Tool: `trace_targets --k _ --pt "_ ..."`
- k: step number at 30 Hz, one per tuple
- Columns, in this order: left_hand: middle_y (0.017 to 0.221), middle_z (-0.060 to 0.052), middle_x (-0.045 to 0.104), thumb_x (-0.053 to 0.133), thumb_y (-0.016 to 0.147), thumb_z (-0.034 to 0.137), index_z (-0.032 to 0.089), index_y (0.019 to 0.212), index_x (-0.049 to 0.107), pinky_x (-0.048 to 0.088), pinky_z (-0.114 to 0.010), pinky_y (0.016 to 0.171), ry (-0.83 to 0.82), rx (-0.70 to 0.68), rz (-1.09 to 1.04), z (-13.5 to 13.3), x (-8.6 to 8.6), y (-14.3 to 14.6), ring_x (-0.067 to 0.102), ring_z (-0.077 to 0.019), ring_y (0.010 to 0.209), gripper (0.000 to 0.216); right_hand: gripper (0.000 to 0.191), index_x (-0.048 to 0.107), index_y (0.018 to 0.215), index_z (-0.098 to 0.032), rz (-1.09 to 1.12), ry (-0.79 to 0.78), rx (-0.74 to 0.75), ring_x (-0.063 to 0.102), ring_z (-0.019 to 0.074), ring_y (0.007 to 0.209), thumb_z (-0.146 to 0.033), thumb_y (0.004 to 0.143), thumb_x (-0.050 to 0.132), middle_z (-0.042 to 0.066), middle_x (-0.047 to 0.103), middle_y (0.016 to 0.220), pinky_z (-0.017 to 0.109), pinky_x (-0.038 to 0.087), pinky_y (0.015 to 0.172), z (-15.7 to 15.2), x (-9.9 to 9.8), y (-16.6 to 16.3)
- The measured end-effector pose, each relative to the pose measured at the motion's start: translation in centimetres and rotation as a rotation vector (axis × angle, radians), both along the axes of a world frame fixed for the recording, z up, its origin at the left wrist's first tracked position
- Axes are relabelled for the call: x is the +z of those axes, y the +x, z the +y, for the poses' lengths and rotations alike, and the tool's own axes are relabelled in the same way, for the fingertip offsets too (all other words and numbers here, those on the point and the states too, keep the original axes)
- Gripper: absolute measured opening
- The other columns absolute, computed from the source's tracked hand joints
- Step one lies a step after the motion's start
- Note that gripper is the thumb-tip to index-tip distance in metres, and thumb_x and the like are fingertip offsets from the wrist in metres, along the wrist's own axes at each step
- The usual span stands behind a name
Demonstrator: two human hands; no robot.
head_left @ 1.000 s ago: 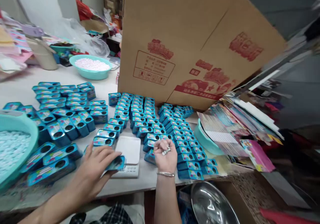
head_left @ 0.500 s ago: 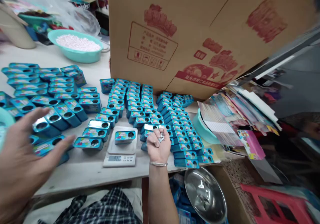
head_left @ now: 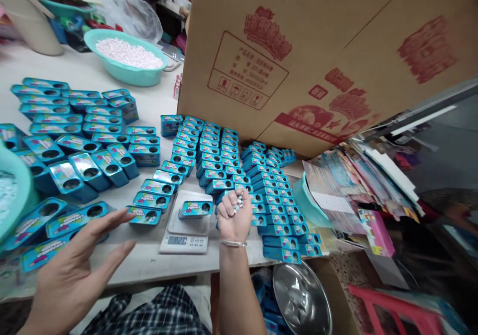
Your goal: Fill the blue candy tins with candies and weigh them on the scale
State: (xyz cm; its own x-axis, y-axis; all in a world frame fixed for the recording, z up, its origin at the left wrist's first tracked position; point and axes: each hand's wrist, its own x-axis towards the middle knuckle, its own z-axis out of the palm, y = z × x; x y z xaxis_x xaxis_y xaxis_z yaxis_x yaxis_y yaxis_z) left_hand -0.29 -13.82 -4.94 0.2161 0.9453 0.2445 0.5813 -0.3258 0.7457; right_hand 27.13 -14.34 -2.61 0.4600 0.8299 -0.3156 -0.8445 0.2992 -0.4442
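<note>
My right hand (head_left: 233,220) is curled palm up around small white candies (head_left: 237,204), some showing between the fingers. It hangs just right of a white digital scale (head_left: 184,244), before rows of blue tins. One blue tin (head_left: 196,208) with a round hole in its top lies on the scale's plate. My left hand (head_left: 84,270) is open, thumb and fingers apart and nothing between them. Its fingertips are close to another blue tin (head_left: 145,215) left of the scale; I cannot tell whether they touch.
A teal bowl of pale candies (head_left: 127,58) stands at the back left, and another teal bowl (head_left: 22,190) at the left edge. A large cardboard box (head_left: 298,61) blocks the back. Right are stacked printed sheets (head_left: 336,190); below the table edge sits a metal bowl (head_left: 302,297).
My left hand has moved right, its fingers coming near the tins left of the scale. My right hand stays closed on the candies. The view has shifted slightly, and the scale's display reads differently.
</note>
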Motion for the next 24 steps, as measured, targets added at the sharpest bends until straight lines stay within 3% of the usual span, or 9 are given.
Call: trace_targets --k 4,7,10,13,15,20,24 --pt "0.125 0.001 0.065 0.059 0.083 0.055 0.038 0.13 0.053 0.047 -0.049 0.109 -0.088 -0.075 -0.082 0.7 0.2 1.3 0.063 -0.0273 0.116 0.05 0.023 0.048 0.076 -0.022 -0.02 -0.019 -0.012 0.019 0.0046 0.037 -0.036 0.093 0.048 -0.011 0.034 0.053 0.018 0.014 0.035 0.4 0.0 -0.2" --pt "0.128 -0.003 0.063 0.058 0.087 0.048 0.034 0.135 0.049 0.051 -0.045 0.103 0.028 -0.21 -0.049 1.2 0.1 2.9 0.062 -0.0256 0.116 0.051 0.021 0.048 0.075 -0.021 -0.019 -0.019 -0.016 0.019 0.0046 0.037 -0.035 0.092 0.05 -0.011 0.033 0.052 0.018 0.015 0.035 0.7 0.0 -0.2" --pt "0.131 -0.006 0.059 0.059 0.089 0.039 0.031 0.139 0.044 0.043 -0.047 0.108 0.214 -0.338 0.043 2.2 0.0 5.0 0.054 -0.0272 0.125 0.052 0.021 0.048 0.074 -0.021 0.012 -0.015 -0.013 0.022 0.0048 0.037 -0.031 0.092 0.05 -0.011 0.032 0.05 0.017 0.017 0.036 0.7 0.0 0.0" --pt "0.133 -0.008 0.057 0.057 0.09 0.034 0.028 0.14 0.042 0.032 -0.053 0.112 0.305 -0.413 0.146 3.2 -0.1 7.0 0.048 -0.0297 0.129 0.053 0.021 0.048 0.073 -0.021 0.056 -0.039 -0.058 0.035 0.0053 0.043 -0.03 0.092 0.048 -0.01 0.037 0.052 0.016 0.031 0.042 0.4 0.1 0.1" --pt "0.132 -0.01 0.057 0.057 0.09 0.033 0.025 0.139 0.043 0.033 -0.051 0.111 0.304 -0.456 0.153 3.8 0.0 8.4 0.048 -0.029 0.127 0.051 0.02 0.049 0.074 -0.021 0.074 -0.072 -0.092 0.046 0.0066 0.05 -0.032 0.091 0.05 -0.009 0.043 0.056 0.018 0.042 0.051 0.2 0.1 0.1" --pt "0.106 -0.006 0.065 0.053 0.093 0.03 0.024 0.114 0.059 0.043 -0.039 0.089 0.29 -0.526 0.071 4.3 1.5 12.2 0.057 -0.0219 0.1 0.022 0.02 0.049 0.072 -0.023 0.125 -0.067 -0.078 0.058 0.0087 0.061 -0.032 0.089 0.052 -0.008 0.05 0.059 0.029 0.055 0.076 0.3 0.1 -0.5" --pt "0.094 -0.004 0.069 0.051 0.094 0.029 0.026 0.1 0.066 0.035 -0.049 0.096 0.389 -0.481 0.191 4.4 3.2 15.0 0.057 -0.0239 0.096 0.017 0.021 0.049 0.07 -0.023 0.147 -0.083 -0.052 0.067 0.0118 0.076 -0.032 0.087 0.054 -0.006 0.054 0.062 0.03 0.055 0.082 0.5 0.0 -0.9"
